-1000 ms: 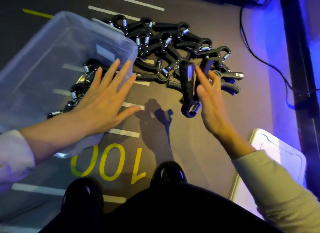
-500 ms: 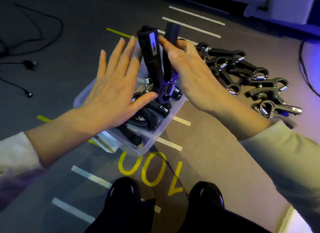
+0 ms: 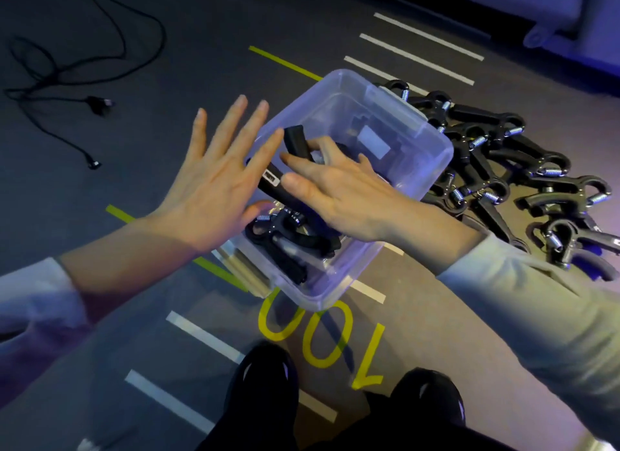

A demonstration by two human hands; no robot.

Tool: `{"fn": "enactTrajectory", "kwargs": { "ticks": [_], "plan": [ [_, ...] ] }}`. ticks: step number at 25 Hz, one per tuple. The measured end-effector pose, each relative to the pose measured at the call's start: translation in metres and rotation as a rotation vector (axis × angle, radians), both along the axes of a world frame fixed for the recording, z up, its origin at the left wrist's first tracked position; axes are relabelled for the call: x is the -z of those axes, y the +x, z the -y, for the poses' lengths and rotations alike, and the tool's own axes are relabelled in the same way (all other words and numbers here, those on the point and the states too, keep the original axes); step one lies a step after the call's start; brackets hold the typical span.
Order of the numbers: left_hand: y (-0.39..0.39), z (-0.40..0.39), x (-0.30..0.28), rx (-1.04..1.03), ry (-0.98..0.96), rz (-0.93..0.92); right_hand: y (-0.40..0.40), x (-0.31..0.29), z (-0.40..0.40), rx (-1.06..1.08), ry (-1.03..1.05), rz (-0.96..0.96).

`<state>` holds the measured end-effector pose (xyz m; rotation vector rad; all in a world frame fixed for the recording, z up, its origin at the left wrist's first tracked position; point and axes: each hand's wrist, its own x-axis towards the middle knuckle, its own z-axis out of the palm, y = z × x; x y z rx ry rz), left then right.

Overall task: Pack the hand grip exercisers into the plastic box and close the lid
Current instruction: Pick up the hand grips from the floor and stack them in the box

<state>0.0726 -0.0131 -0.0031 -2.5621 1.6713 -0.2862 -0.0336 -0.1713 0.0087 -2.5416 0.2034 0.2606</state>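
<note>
A clear plastic box (image 3: 426, 138) stands open on the floor in the middle of the view. My right hand (image 3: 339, 192) reaches into it from the right and holds a black hand grip exerciser (image 3: 295, 141) low over the box's contents. Other black exercisers (image 3: 288, 242) lie in the near end of the box. My left hand (image 3: 214, 178) is spread flat with fingers apart against the box's left wall, holding nothing. A pile of several black exercisers (image 3: 510, 168) with steel springs lies on the floor right of the box.
The grey floor carries white dashes, yellow-green tape lines and a yellow "100" (image 3: 318, 343) near my black shoes (image 3: 265, 380). A black cable (image 3: 67, 81) lies at the far left. A pale piece of furniture (image 3: 570, 11) stands at the top right.
My right hand has lowered the exerciser from upright above the box down into it. The left hand stays spread at the box's left side. The view has shifted, showing more of the box.
</note>
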Motion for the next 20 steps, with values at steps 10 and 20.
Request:
{"fn": "enactTrajectory", "kwargs": {
  "ticks": [10,20],
  "plan": [
    [0.009,-0.004,0.011,0.053,0.143,-0.077,0.010,0.031,-0.002,0.065,0.206,-0.138],
    [0.012,-0.014,0.023,-0.006,0.193,-0.133,0.030,0.082,-0.014,0.086,0.192,-0.377]
  ]
}}
